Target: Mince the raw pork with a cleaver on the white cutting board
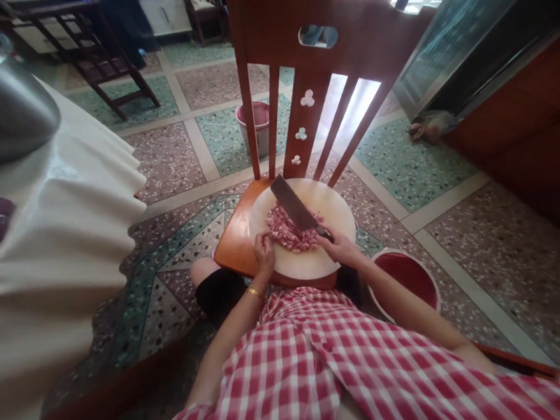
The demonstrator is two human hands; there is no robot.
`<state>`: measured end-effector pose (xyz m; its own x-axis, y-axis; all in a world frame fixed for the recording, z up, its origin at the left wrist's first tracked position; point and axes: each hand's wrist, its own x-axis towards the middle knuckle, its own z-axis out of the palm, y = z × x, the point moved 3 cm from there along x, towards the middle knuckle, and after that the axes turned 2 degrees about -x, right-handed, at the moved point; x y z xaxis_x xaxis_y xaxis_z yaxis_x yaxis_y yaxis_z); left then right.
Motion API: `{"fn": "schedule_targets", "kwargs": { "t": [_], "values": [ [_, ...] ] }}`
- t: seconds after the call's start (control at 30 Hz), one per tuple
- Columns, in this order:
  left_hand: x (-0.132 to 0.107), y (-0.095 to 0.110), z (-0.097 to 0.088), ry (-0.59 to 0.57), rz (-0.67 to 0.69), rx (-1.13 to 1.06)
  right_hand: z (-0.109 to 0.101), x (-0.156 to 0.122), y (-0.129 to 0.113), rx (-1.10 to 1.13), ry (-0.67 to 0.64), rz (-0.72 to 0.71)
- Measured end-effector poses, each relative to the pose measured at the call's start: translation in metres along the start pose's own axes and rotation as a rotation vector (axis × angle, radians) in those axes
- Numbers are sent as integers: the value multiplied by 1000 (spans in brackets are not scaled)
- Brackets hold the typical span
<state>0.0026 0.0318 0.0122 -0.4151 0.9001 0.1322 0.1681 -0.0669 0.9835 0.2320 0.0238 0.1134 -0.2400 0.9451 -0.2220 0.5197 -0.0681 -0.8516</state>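
A round pale chopping board [325, 203] lies on the seat of a wooden chair [236, 238]. A heap of pink minced meat [286, 230] sits on the board. My right hand [339, 245] is closed round the handle of a cleaver [293, 202], whose broad blade rests tilted over the meat. My left hand [264, 249], fingers curled, rests on the board's left edge, touching the rim of the meat heap. A gold bangle [254, 292] circles my left wrist.
A red bucket [407, 276] stands on the floor right of the chair, and a pink basket [255, 125] behind it. A table with a white cloth [56, 238] and a metal pot [1, 105] fills the left. A dark cabinet [518, 116] stands right. Terrazzo floor around.
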Motion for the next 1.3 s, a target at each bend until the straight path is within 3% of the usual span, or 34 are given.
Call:
{"fn": "schedule_targets", "kwargs": {
  "t": [0.1, 0.27, 0.6, 0.73, 0.87, 0.97, 1.13, 1.3],
  "values": [
    [-1, 3, -3, 5, -1, 0, -29, 11, 16, 18, -20, 12],
    [0, 8, -4, 17, -16, 75, -70, 36, 46, -309, 90, -12],
    [-1, 8, -3, -23, 55, 206, -101, 131, 68, -202, -1, 164],
    [-4, 9, -4, -23, 62, 228, -95, 174, 71, -286, -122, 118],
    [-6, 12, -5, -13, 33, 243, -69, 215, 61, -300, -236, 23],
    [-7, 11, -5, -4, -7, 252, -50, 237, 47, -357, -353, -137],
    [-8, 7, -10, 96, -81, 235, -44, 236, 20, -538, -566, -449],
    [-4, 13, -12, 257, -118, 133, -73, 184, -4, -795, -458, -655]
  ]
}}
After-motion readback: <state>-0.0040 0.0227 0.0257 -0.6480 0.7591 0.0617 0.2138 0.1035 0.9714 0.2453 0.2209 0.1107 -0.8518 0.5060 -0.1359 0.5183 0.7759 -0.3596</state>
